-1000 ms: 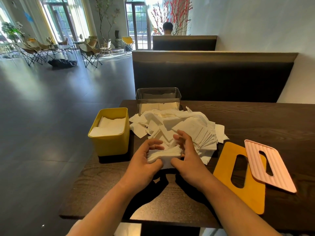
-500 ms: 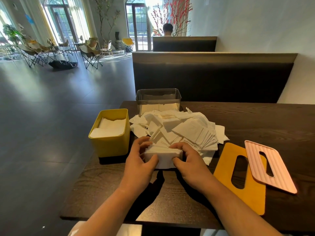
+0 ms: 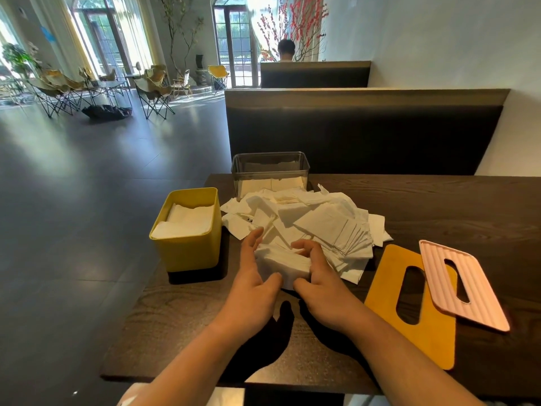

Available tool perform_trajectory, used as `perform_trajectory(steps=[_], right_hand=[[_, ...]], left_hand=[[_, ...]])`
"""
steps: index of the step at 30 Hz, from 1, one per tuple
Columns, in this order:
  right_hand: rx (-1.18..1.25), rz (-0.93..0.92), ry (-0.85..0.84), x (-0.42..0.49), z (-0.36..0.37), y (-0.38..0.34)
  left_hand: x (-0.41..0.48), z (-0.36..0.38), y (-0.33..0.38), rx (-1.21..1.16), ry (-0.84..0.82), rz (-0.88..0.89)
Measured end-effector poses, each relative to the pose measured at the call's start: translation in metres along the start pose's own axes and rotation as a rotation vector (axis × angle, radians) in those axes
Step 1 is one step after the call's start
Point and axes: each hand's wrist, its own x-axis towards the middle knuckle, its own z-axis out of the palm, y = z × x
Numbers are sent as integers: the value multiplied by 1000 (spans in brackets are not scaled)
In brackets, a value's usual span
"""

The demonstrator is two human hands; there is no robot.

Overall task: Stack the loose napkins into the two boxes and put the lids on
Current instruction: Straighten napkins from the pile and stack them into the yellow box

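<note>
Napkin stack (image 3: 281, 260) sat at near edge of pile (image 3: 322, 221) | left hand (image 3: 254, 285) pressed its left side, fingers (image 3: 253, 238) mostly straight | right hand (image 3: 319, 288) curled over top, gripping it | yellow box (image 3: 187, 250) close left, tabletop (image 3: 181, 332) showed nearer

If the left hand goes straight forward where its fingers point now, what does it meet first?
Probably the loose napkins just beyond the left hand; the clear box stands farther behind, though depth is unclear.

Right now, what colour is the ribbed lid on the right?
The ribbed lid is pale pink; head view shows it best.
</note>
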Motion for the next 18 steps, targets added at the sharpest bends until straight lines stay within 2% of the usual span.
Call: perform_trajectory(steps=[9,18], right_hand=[[17,7,-12,-1,-2,0],[111,-34,87,-1,0,1]], left_hand=[[-2,-1,-1,-10,-45,21],[2,0,2,-122,-13,-37]])
